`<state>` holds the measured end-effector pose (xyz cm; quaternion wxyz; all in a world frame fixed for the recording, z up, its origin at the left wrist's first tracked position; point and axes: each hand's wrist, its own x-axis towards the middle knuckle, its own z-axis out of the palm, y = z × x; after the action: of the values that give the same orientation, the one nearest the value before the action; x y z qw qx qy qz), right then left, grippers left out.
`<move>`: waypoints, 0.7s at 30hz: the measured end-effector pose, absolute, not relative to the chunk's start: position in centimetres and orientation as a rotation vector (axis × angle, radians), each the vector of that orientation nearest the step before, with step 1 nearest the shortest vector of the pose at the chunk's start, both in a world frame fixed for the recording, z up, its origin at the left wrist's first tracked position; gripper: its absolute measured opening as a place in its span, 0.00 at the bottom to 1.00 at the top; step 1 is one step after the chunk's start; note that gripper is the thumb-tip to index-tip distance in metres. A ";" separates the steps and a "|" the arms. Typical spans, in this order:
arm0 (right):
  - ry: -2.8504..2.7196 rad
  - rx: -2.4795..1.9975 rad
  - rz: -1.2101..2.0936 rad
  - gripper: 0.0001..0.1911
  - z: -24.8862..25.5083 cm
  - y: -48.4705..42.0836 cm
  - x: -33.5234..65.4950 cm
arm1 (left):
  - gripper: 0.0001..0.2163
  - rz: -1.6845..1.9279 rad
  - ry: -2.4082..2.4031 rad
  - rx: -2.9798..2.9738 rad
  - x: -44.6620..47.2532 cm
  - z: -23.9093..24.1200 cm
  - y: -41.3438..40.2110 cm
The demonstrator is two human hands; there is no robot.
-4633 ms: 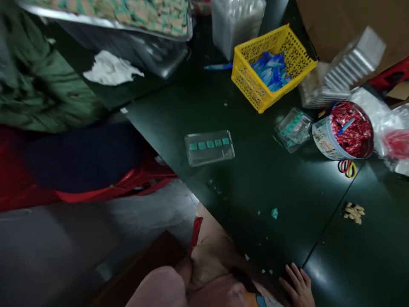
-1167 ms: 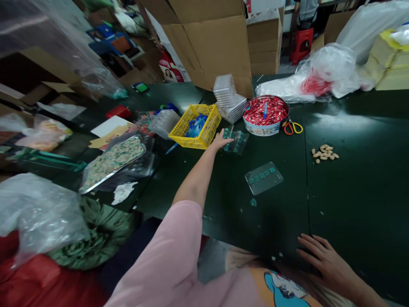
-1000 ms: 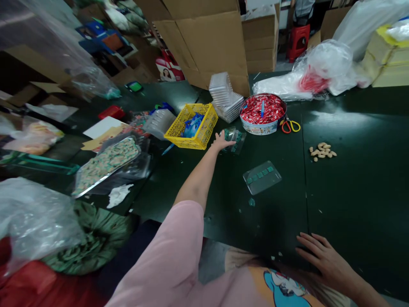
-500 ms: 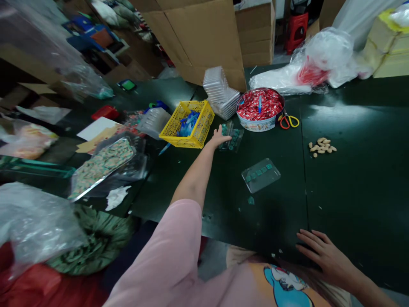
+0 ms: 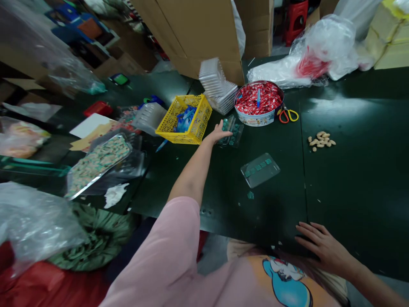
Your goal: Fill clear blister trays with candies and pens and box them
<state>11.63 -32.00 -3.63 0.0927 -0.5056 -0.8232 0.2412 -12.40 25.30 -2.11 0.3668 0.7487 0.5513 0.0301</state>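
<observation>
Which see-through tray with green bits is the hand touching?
The far tray, beside the yellow basket; the left hand lies on its edge. The nearer tray sits alone, untouched.

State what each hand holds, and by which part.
Left hand touches the clear tray stack at its edge; a hold cannot be told. Right hand holds nothing, flat on the table.

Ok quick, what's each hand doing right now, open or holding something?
Left hand: open, touching the clear tray of green pieces.
Right hand: open, flat on the table.
</observation>
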 end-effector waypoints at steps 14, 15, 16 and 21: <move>-2.491 -1.521 0.662 0.28 -3.5 -32.2 11.5 | 0.56 -0.117 1.184 2.188 -11.0 -2.0 22.6; -2.508 -1.519 0.641 0.28 -3.6 -32.2 11.5 | 0.56 -0.129 1.174 2.189 -11.0 -1.6 22.3; -2.527 -1.518 0.615 0.29 -3.6 -32.2 11.5 | 0.55 -0.138 1.166 2.182 -11.0 -1.1 22.1; -2.587 -1.445 0.349 0.30 -3.9 -31.6 11.7 | 0.49 0.030 1.160 2.181 -11.0 2.1 23.4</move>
<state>11.69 -31.59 -3.90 0.0791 -0.4828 -0.8643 0.1167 -11.01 23.39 2.11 0.3295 0.8335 0.4432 0.0115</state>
